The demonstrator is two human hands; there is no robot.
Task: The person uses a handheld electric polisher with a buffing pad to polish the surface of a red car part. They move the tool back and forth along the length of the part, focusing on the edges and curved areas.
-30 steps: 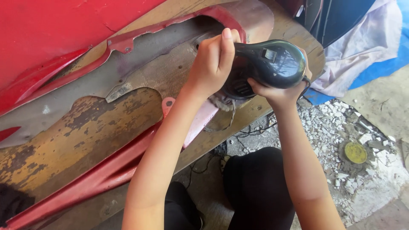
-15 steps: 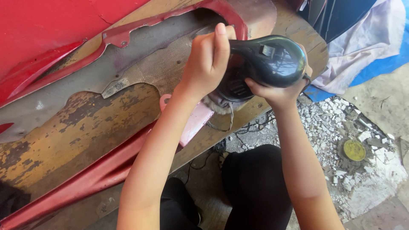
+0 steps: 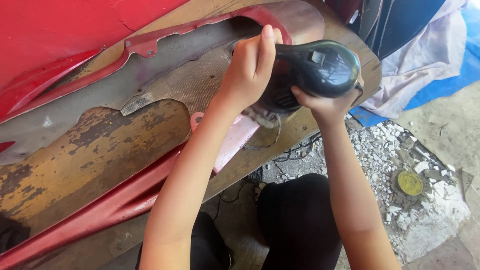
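Had the black polisher (image 3: 312,70) in both hands, sitting on the lower right edge of the red body panel (image 3: 100,210), over the pale pink sanded patch (image 3: 235,137). Left hand (image 3: 250,67) had its fingers clamped round the front handle, thumb up; right hand (image 3: 325,102) cupped the rear housing from below, fingers closed on it. Tool looked glossy hard plastic, so probably slick with dust, and heavy enough at the motor end to want two hands; the neck and the underside of the bulb seemed the sane places to hold. Fuzzy pad (image 3: 260,117) under it was soft, frayed, with a loose thread hanging off. Panel looked thin and stiff, cracked edges, likely to flex or chip if leaned on. It lay on a worn wooden bench (image 3: 90,150) with flaking yellow paint. Power cord (image 3: 295,150) trailed below near my knees, a snag risk. Rubble (image 3: 400,150) and a yellow disc (image 3: 410,182) lay on the floor to the right, white cloth (image 3: 420,60) over blue tarp (image 3: 460,65) beyond.
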